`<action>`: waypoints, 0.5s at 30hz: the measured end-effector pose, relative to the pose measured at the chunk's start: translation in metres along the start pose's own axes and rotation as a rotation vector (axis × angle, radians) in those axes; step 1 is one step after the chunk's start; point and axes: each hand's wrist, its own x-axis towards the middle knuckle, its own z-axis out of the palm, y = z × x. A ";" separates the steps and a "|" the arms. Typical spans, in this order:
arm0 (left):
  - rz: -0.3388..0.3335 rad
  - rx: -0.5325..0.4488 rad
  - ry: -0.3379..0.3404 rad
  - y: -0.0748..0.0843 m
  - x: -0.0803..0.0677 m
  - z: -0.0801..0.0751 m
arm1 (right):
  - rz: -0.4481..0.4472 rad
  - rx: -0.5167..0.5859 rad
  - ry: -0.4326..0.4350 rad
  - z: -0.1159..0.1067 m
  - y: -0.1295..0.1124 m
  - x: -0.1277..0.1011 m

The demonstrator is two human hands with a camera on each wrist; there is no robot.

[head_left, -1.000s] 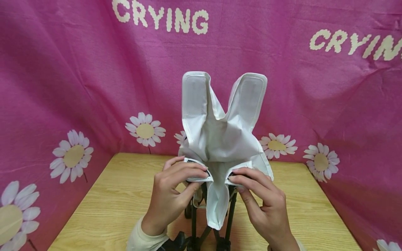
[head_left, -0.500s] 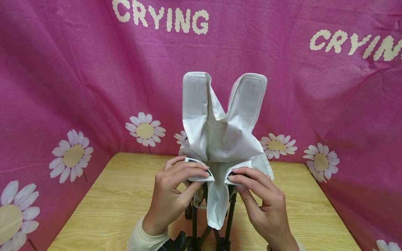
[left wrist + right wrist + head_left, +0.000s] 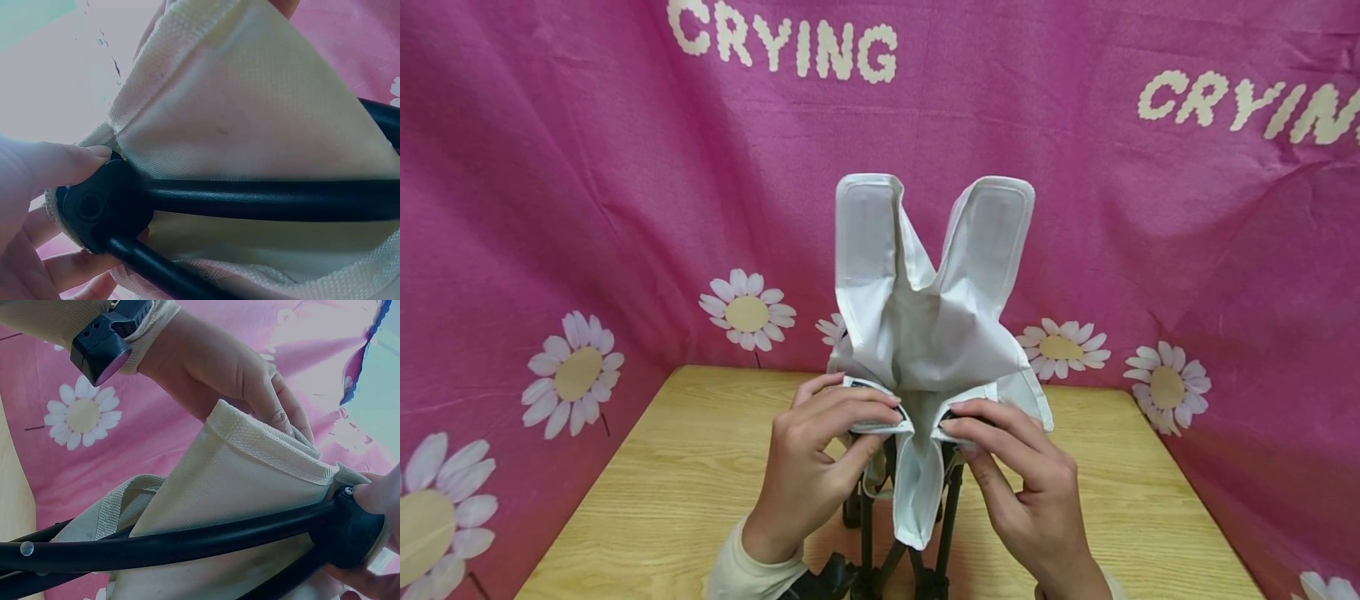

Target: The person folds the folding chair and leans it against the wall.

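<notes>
Hands: left grip [image 3: 816, 450] and right grip [image 3: 1018, 475] pinch white fabric seat [image 3: 925, 333] corners over black frame [image 3: 868, 533].

A cream-white woven cloth seat [image 3: 925, 333] with a coarse, matt weave and stitched hems sits over a black folding frame of smooth, slightly glossy tubes [image 3: 262, 199] with matt black plastic joints [image 3: 347, 534]. Beneath is a light wooden table [image 3: 685, 483] with visible grain. Behind hangs a pink, creased, matt cloth backdrop printed with daisies [image 3: 587, 208].

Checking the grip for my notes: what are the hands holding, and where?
Both hands pinch the white fabric seat at its front corners, over the black frame joints.
</notes>
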 end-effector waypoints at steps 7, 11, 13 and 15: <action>-0.008 0.001 -0.001 0.000 0.000 0.000 | 0.008 -0.006 -0.006 0.000 0.000 0.000; -0.003 0.006 0.001 -0.001 0.000 0.001 | 0.010 -0.006 -0.007 0.000 0.000 0.000; 0.000 0.009 0.002 -0.001 0.000 0.001 | 0.007 -0.002 -0.005 0.000 0.000 0.000; 0.001 0.013 0.002 -0.001 0.001 0.002 | 0.006 0.000 -0.004 0.001 0.000 0.001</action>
